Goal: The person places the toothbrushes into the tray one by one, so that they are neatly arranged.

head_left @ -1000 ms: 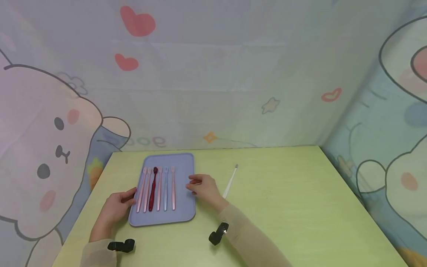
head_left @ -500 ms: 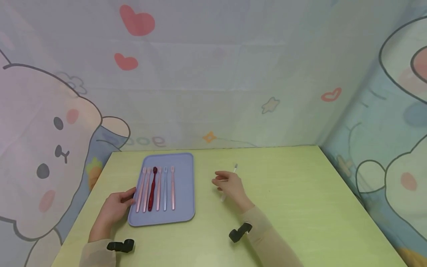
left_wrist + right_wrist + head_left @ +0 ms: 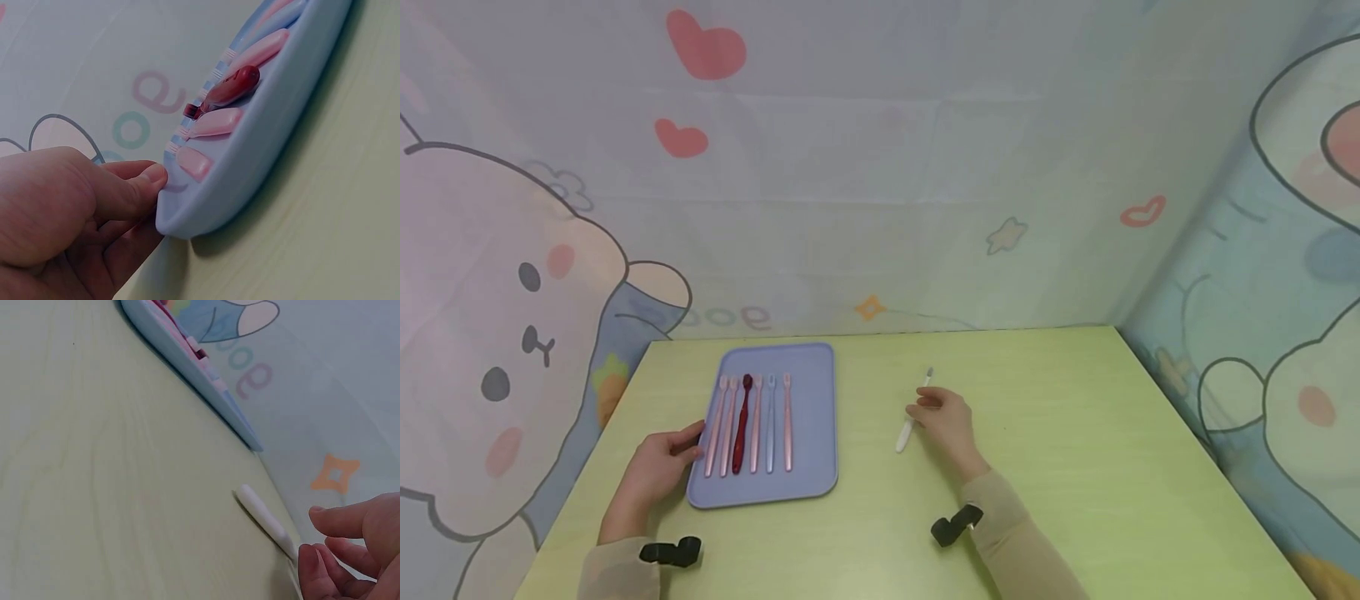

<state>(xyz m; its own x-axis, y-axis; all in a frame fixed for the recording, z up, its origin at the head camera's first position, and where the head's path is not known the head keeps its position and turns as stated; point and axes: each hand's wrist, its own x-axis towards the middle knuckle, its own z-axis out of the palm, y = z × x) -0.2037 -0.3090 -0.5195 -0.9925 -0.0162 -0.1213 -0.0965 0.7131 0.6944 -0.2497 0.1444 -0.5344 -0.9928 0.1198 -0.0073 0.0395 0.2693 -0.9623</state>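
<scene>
My left hand (image 3: 657, 471) pinches the left edge of a light blue tray (image 3: 814, 417), thumb at the rim and the other fingers below it in the left wrist view. On the tray lie several pink toothbrushes (image 3: 787, 425), a dark red toothbrush (image 3: 741, 429) and a pale blue toothbrush (image 3: 771, 429), side by side with heads pointing away. Right of the tray, a white toothbrush (image 3: 905, 435) lies slanted on the table. My right hand (image 3: 947, 425) is over its middle, hiding part of it. Thumb and fingers (image 3: 340, 522) stand apart at its handle in the right wrist view.
The light green table (image 3: 1075, 467) ends at a cartoon-printed cloth (image 3: 880, 167) behind it and on both sides. A black wrist camera (image 3: 957, 527) is strapped at the right cuff, and another camera (image 3: 672, 552) at the left.
My right hand has moved right, from the tray's right edge to the white toothbrush. The left hand and the tray have stayed in place.
</scene>
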